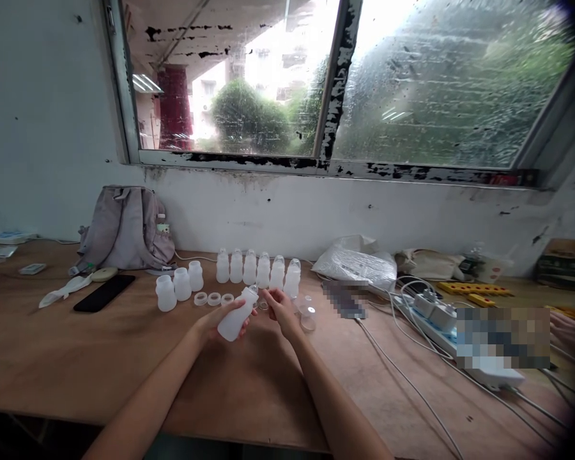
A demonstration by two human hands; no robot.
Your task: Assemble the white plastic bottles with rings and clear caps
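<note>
A frosted white baby bottle [234, 319] lies tilted in my left hand [223, 313], whose fingers wrap round its body. The bottle carries a collar and a clear nipple [253, 289] pointing up and right. Close beside that nipple, my right hand [280, 310] has its thumb and fingertips pinched together; whether they grip the nipple is too small to see. Several bottles with tops [250, 265] stand in a row behind my hands. To the left are three open bottles [182, 284] without tops. Loose collar rings [214, 298] lie before the row, and clear caps [308, 317] sit right of my right hand.
A black phone [104, 294] and a grey backpack [124, 227] are on the left of the wooden table [249, 396]. On the right lie a plastic-wrapped package [359, 265], a power strip [479, 364] and trailing cables. Another person's hand [570, 332] shows at the far right.
</note>
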